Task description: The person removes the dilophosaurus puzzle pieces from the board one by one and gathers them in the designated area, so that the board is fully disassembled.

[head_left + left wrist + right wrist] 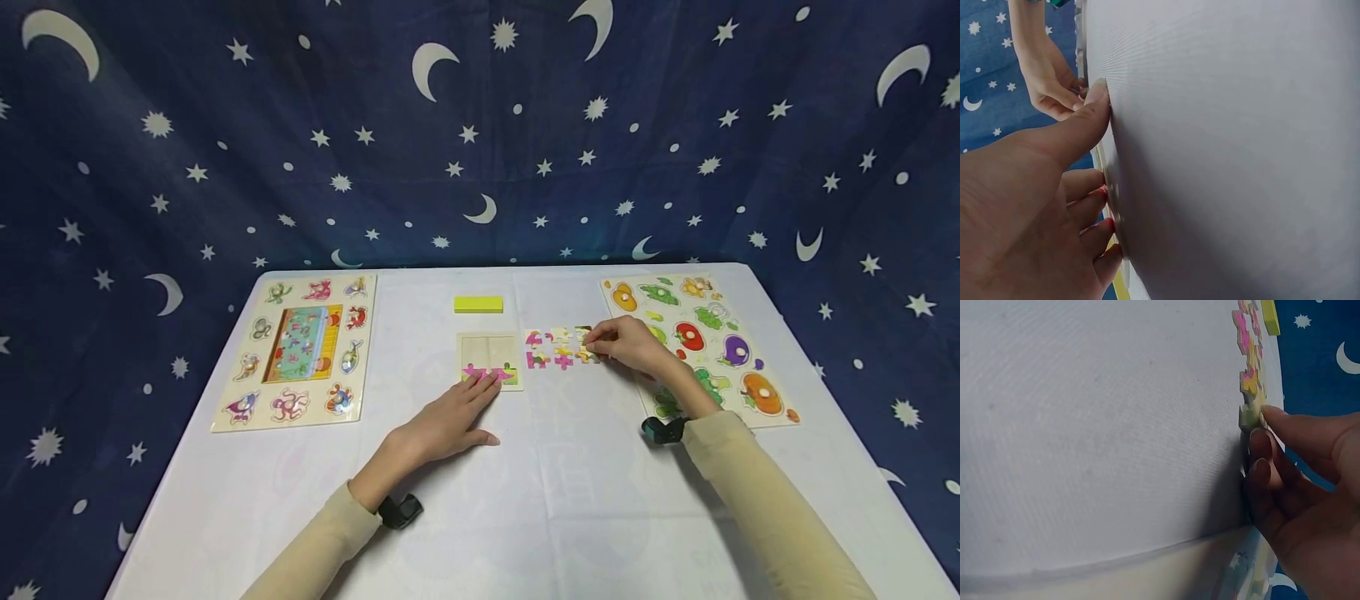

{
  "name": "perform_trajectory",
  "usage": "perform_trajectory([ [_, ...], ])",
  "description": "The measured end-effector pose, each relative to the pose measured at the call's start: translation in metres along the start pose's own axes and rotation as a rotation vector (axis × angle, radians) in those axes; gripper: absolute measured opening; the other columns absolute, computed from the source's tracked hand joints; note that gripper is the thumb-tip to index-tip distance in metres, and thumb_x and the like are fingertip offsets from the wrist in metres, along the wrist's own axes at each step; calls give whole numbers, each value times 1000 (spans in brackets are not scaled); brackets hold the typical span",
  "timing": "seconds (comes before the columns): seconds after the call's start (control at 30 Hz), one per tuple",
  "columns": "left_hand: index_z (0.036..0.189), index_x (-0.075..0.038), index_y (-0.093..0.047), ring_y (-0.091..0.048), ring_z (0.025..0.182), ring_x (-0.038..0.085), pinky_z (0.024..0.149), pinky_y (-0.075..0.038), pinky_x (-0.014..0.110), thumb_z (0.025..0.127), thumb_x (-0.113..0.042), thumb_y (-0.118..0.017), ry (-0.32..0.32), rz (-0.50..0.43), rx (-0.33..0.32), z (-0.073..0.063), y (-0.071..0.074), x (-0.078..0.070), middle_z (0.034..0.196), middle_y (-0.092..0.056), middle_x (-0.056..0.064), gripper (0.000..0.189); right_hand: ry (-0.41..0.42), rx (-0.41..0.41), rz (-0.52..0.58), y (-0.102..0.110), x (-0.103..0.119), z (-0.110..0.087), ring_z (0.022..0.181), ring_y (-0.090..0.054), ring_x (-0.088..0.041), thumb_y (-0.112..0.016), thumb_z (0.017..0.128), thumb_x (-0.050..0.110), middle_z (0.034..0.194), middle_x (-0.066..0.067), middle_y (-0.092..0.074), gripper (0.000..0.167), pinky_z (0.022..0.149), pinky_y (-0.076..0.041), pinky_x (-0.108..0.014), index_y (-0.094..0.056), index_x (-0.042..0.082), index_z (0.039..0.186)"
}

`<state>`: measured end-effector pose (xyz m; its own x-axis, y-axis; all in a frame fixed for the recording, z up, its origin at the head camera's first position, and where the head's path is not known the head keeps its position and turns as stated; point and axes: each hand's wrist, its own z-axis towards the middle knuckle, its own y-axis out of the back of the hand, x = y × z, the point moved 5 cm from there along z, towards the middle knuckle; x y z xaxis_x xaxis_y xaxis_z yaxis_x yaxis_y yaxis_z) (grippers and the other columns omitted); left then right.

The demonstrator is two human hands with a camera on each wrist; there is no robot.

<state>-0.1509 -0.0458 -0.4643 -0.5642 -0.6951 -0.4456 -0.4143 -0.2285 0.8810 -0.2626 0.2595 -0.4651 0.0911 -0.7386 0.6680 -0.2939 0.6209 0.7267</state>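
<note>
A small square wooden puzzle tray lies mid-table, its bottom row filled with pink and green jigsaw pieces. My left hand rests on the tray's lower edge, fingers extended and thumb spread onto the cloth; the left wrist view shows those fingers against the edge. Right of the tray, several loose jigsaw pieces in pink, yellow and white lie in two rows. At the right end of these rows, my right hand pinches a greenish jigsaw piece between thumb and fingers; fingertips partly hide it.
A yellow block lies behind the tray. On the left is a sea-animal peg board; on the right a vegetable peg board lies partly under my right forearm. A starry blue curtain hangs behind the white-covered table.
</note>
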Motion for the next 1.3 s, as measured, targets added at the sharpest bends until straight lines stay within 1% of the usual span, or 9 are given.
perform_trajectory([
  [0.07, 164, -6, -24, -15, 160, 32, 127, -23, 50, 98, -45, -66, 8, 4, 2, 0, 0, 1, 171, -20, 12, 87, -8, -18, 0, 0, 2, 0, 75, -58, -18, -73, 97, 17, 98, -9, -74, 13, 63, -51, -26, -79, 8, 104],
  [0.17, 164, -6, -23, -15, 160, 31, 127, -23, 49, 98, -45, -66, 18, 12, 0, -1, 0, 3, 172, -20, 11, 88, -12, -33, 14, -1, 6, -1, 75, -58, -19, -73, 97, 17, 99, -10, -74, 13, 63, -52, -26, -78, 8, 104],
  [0.33, 164, -5, -23, -16, 160, 31, 127, -22, 49, 99, -45, -66, 24, 20, 0, -2, 1, 3, 171, -20, 12, 87, 8, -23, 49, -6, 17, -1, 72, -60, -19, -73, 96, 15, 96, -10, -73, 14, 62, -53, -26, -77, 6, 106],
  [0.53, 163, -4, -25, -18, 159, 33, 127, -24, 50, 99, -44, -67, 24, 12, -4, -3, 2, 3, 171, -22, 13, 86, 52, -7, 55, -17, 30, -1, 68, -60, -19, -74, 95, 15, 85, -8, -72, 13, 59, -52, -26, -78, 7, 105],
  [0.77, 162, -4, -27, -17, 159, 34, 126, -25, 49, 97, -44, -68, 19, 20, -2, -4, 2, 5, 171, -22, 13, 87, 75, 41, 79, -35, 44, 3, 67, -59, -19, -74, 95, 17, 83, -5, -71, 12, 59, -52, -26, -78, 10, 103],
  [0.97, 163, -5, -27, -16, 159, 33, 127, -25, 49, 94, -48, -71, 22, 17, 25, -3, 3, 9, 171, -22, 14, 92, 127, 84, 99, -51, 57, 8, 65, -59, -14, -73, 94, 10, 82, -4, -72, 11, 57, -50, -25, -78, 6, 103],
  [1.1, 163, -6, -28, -16, 159, 33, 126, -26, 49, 92, -51, -72, 31, 23, 32, -2, 3, 11, 171, -22, 12, 95, 165, 115, 106, -61, 69, 12, 64, -59, -15, -72, 94, 7, 82, -4, -72, 10, 56, -50, -24, -78, 6, 101],
  [1.2, 163, -6, -28, -15, 160, 33, 126, -27, 49, 92, -52, -72, 37, 31, 34, -2, 4, 12, 171, -22, 12, 95, 186, 145, 105, -67, 77, 16, 64, -59, -15, -72, 94, 9, 82, -3, -72, 9, 57, -50, -23, -78, 6, 101],
  [1.3, 163, -6, -27, -13, 160, 33, 126, -26, 49, 92, -51, -72, 40, 23, 39, -2, 4, 12, 172, -20, 12, 95, 204, 170, 77, -72, 84, 19, 64, -60, -13, -74, 94, 11, 82, -2, -73, 10, 59, -49, -23, -79, 7, 102],
])
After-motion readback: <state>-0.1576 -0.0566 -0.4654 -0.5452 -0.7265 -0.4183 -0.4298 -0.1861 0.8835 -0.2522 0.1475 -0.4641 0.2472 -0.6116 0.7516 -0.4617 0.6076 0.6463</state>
